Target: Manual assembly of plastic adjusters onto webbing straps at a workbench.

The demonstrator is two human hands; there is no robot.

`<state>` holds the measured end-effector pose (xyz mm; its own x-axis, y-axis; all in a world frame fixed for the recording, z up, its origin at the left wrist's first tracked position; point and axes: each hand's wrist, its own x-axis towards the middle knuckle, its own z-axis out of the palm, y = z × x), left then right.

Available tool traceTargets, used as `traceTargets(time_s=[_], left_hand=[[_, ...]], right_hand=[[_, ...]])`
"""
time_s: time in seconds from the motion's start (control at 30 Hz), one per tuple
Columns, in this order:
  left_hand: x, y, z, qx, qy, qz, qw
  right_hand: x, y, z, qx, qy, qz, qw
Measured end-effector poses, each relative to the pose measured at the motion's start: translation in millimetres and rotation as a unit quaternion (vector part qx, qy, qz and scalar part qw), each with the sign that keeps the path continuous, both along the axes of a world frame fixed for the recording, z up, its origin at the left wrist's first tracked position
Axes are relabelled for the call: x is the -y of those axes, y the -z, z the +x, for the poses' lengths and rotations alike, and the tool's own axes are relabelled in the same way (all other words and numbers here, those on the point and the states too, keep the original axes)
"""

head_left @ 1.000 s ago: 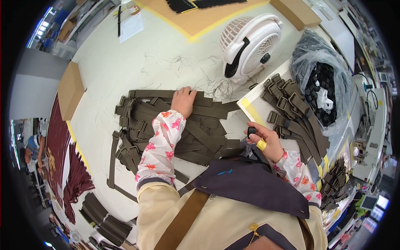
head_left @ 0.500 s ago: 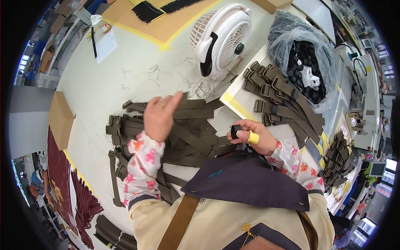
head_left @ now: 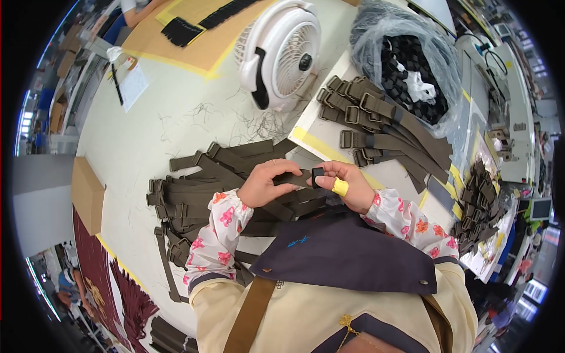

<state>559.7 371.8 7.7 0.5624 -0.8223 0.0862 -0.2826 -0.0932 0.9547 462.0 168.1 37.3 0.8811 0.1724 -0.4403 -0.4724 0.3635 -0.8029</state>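
My left hand (head_left: 262, 185) pinches an olive webbing strap (head_left: 297, 179) near its end. Between the fingers of my right hand (head_left: 354, 186) is a small black loop (head_left: 318, 177), its opening turned toward the strap. The strap's tip meets the loop; whether it has passed through I cannot tell. A yellow wrap (head_left: 340, 186) covers part of my right thumb. Below and left of my hands lies a pile of olive straps with metal buckles (head_left: 194, 197). More buckled straps (head_left: 382, 120), several with black loops on them, rest on the white board to the right.
A white fan (head_left: 279, 56) stands at the back, with loose thread scraps (head_left: 265, 125) before it. Far right, a clear plastic bag (head_left: 368, 35) holds many black loops (head_left: 406, 88). A cardboard box (head_left: 88, 194) and maroon cords (head_left: 132, 300) are at the left. Another person's arm (head_left: 141, 12) shows at the far edge.
My left hand has come down and right from above the pile and now holds a strap against the black loop. The view has shifted slightly. My right hand still grips the loop.
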Motion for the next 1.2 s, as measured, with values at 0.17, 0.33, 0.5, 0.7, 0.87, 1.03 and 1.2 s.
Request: traceTargets(time_s=[0.17, 0.33, 0.5, 0.7, 0.87, 1.03, 1.2], left_hand=[[22, -14, 10, 0.022, 0.018, 0.003, 1.0], [34, -18, 2, 0.159, -0.01, -0.03, 0.987], [33, -25, 1, 0.216, -0.037, -0.061, 0.974], [33, -35, -7, 0.276, 0.02, -0.047, 0.96], [35, -49, -4, 0.286, 0.059, -0.046, 0.955], [37, -51, -3, 0.101, 0.03, -0.01, 0.994], [54, -65, 7, 0.153, 0.036, 0.126, 0.979]], right_hand=[[18, 1, -5, -0.025, 0.073, 0.05, 0.996], [33, -4, -13, -0.054, 0.122, 0.015, 0.991], [30, -5, -14, -0.053, 0.094, 0.014, 0.994], [22, 1, -13, -0.094, 0.081, 0.074, 0.99], [22, 20, -9, -0.101, -0.005, 0.24, 0.966], [7, 6, 2, -0.089, -0.053, 0.147, 0.984], [12, 2, 13, 0.102, -0.054, -0.082, 0.99]])
